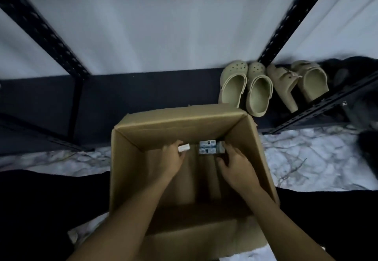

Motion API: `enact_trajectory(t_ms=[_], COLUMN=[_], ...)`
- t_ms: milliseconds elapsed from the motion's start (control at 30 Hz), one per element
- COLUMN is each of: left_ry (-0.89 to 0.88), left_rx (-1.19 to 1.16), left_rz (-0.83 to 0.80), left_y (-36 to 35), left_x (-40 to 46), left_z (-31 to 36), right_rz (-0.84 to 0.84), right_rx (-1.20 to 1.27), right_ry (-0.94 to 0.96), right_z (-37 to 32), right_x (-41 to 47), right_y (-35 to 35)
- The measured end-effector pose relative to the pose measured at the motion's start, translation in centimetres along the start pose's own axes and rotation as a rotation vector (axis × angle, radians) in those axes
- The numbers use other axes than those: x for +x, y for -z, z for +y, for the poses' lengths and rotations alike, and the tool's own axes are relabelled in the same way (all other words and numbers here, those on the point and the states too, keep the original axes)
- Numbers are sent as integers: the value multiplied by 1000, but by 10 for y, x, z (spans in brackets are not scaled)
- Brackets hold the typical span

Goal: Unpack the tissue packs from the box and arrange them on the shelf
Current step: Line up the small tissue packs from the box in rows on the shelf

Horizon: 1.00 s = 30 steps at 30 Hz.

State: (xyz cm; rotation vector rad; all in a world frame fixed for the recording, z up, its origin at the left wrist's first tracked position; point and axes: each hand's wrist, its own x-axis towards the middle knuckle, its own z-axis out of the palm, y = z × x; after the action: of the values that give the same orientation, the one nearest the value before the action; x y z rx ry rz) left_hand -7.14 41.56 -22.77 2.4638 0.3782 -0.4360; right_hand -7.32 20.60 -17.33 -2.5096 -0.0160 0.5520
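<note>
An open brown cardboard box stands on the floor between my legs. Both arms reach down into it. My left hand is closed around a small white tissue pack near the box's far wall. Two more tissue packs with blue and white labels lie at the bottom by the far wall. My right hand rests on their right side with fingers curled against them; whether it grips one I cannot tell. The dark shelf lies just beyond the box.
Two pairs of beige clogs and slides stand on the low shelf at the right. Black perforated uprights frame the shelf. A dark heap sits at the far right. The floor is marbled white.
</note>
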Motion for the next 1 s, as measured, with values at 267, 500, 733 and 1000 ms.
enact_trajectory(t_ms=[267, 500, 733, 1000], left_ry=[18, -115, -80, -59], left_rx=[123, 319, 175, -53], left_rz=[-74, -102, -111, -65], left_y=[-72, -100, -108, -113], left_x=[47, 65, 79, 73], left_z=[-40, -44, -53, -70], right_rz=[-62, -118, -158, -216], right_rx=[-41, -48, -83, -165], right_ry=[9, -15, -28, -14], right_z=[15, 28, 32, 24], right_x=[0, 5, 19, 50], right_y=[4, 3, 1, 1])
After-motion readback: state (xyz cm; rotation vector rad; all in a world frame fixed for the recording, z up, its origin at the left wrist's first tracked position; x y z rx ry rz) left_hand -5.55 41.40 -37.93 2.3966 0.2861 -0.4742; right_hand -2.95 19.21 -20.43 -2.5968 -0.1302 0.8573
